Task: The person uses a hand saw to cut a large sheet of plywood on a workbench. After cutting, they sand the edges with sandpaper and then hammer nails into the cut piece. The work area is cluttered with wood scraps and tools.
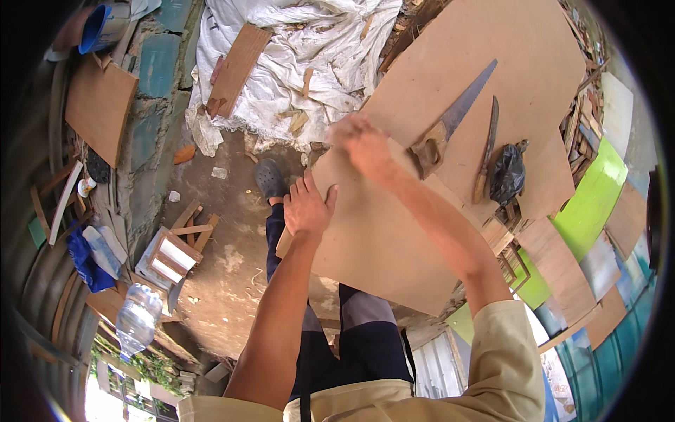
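My left hand (307, 205) lies on the left edge of a brown wooden panel (380, 239), its fingers stretched out and apart. By the panel's far corner is my right hand (362, 144), its fingers smeared by motion; whether anything is in them I cannot make out. The panel slants in front of my legs, beside a larger brown sheet (524, 42). On that sheet rest a handsaw (460, 109) with a wooden handle, a long curved knife (486, 151) and a black plastic bag (506, 176), all beyond my right forearm.
A white woven sack (302, 53) spreads over the ground ahead, with a wooden plank (238, 70) on it. At the left stand a block wall (156, 63), a clear plastic bottle (137, 320) and wood scraps. Green panels (594, 200) and stacked offcuts lie at the right.
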The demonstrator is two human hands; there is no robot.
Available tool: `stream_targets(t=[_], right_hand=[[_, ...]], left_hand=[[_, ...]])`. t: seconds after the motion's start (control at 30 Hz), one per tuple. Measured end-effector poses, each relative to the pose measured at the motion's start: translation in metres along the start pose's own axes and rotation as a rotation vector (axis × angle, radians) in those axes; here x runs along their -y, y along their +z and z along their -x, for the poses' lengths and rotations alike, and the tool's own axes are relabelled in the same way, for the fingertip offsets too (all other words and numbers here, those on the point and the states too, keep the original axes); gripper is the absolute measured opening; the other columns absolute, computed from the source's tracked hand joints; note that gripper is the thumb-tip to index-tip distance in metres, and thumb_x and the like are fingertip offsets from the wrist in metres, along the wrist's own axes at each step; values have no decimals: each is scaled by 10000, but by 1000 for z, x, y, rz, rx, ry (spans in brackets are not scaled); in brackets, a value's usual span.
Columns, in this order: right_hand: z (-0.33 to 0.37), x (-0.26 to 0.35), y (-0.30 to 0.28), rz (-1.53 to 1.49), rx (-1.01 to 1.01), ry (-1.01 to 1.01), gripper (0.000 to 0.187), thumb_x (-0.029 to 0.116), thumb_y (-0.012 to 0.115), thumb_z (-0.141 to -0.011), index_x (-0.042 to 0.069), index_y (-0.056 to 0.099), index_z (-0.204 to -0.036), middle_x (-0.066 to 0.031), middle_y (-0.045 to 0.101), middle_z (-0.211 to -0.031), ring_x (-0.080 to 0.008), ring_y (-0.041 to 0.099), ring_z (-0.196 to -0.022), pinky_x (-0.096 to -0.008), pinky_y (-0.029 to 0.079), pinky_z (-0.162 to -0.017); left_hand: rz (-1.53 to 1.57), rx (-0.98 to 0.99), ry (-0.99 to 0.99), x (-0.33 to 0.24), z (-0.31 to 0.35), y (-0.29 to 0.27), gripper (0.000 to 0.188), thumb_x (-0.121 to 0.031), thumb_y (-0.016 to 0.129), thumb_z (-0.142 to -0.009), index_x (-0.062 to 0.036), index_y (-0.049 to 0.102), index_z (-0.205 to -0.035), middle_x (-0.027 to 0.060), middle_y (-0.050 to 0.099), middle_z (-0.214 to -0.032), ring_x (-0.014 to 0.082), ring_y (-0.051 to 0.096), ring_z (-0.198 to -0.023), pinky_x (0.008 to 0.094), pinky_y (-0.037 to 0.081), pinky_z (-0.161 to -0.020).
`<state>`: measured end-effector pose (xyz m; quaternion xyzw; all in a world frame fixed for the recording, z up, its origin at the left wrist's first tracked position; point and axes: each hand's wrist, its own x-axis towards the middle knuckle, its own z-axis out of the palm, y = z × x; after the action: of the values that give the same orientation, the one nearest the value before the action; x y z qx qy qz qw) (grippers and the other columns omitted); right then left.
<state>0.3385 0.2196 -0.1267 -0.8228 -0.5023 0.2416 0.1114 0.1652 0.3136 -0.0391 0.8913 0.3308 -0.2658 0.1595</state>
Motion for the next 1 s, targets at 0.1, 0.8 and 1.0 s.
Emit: stream_targets(t=[0.1, 0.8, 1.0], right_hand=[[-21, 10, -4, 166, 43, -15, 364, 86, 607, -868, 162, 730, -1202, -41, 673, -1316, -317, 554, -1354, -490, 361, -1196], [-36, -17, -5, 313, 124, -85, 347, 66, 587, -831, 197, 788, -1081, 14, 724, -1226, -257, 556, -1325, -515, 317, -1208], [-16, 35, 0, -50, 103, -72, 289, 73, 588, -840, 146, 793, -1030, -15, 736, -1165, -232, 592, -1262, -458, 334, -1193]], left_hand=[[-22, 2, -9, 5, 0, 2, 723, -589, 570, -968, -36, 453, -1418, 121, 625, -1128, 285, 624, -1057, 453, 506, -866], [7, 10, 5, 2, -2, 8, 723, -581, 551, -982, -39, 429, -1443, 123, 624, -1158, 280, 618, -1092, 461, 506, -874], [-1, 44, -46, 15, 0, 8, 736, -600, 531, -981, -34, 444, -1443, 136, 632, -1192, 281, 618, -1109, 466, 507, -898]])
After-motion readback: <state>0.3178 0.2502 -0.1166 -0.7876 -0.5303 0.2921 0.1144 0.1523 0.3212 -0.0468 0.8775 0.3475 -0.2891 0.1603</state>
